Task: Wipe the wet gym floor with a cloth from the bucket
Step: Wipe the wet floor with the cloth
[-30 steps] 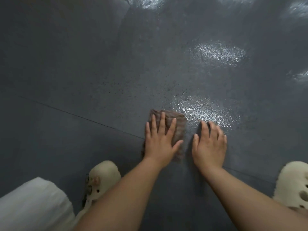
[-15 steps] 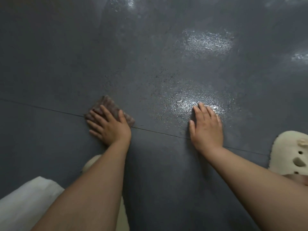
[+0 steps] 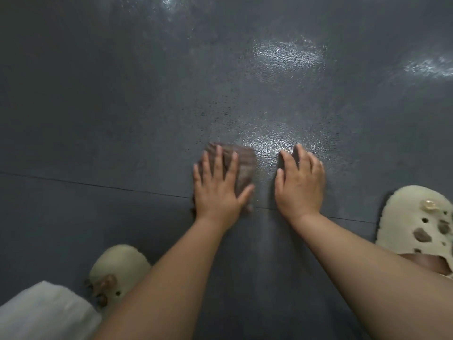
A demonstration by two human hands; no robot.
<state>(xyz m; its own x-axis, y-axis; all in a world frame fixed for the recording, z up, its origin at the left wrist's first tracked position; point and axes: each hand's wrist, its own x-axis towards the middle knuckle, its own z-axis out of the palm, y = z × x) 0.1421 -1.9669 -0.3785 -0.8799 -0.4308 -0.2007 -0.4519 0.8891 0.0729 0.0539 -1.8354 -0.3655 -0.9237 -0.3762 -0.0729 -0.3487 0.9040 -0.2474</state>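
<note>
A brown striped cloth [image 3: 242,165] lies flat on the dark grey gym floor [image 3: 122,106]. My left hand [image 3: 218,190] presses down on it with straight, spread fingers. My right hand [image 3: 300,185] rests flat on the bare floor just right of the cloth, fingers straight. A shiny wet patch [image 3: 267,143] glistens right in front of both hands. No bucket shows in this view.
More wet sheen lies farther ahead [image 3: 286,55] and at the far right [image 3: 429,67]. A floor seam [image 3: 98,184] runs left to right under my hands. My cream clogs sit at lower left [image 3: 117,268] and right [image 3: 416,222]. A white garment [image 3: 46,312] fills the bottom-left corner.
My left hand swept the cloth out to the left along the seam, then back right to beside my right hand. The right hand stayed planted on the floor.
</note>
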